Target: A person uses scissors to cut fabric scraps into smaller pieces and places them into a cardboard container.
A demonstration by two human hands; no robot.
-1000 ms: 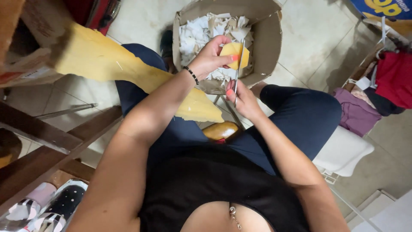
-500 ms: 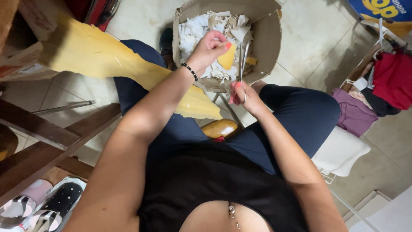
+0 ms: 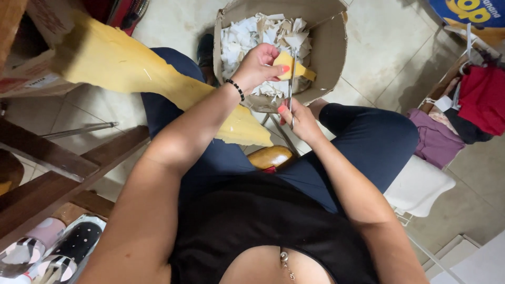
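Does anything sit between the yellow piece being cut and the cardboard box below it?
Nothing visible does. The left hand holds the yellow piece directly over the open cardboard box, with the scissors in the right hand at it.

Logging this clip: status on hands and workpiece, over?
Left hand pinching yellow piece over cardboard box of scraps. Right hand working scissors into it. Nothing blocking.
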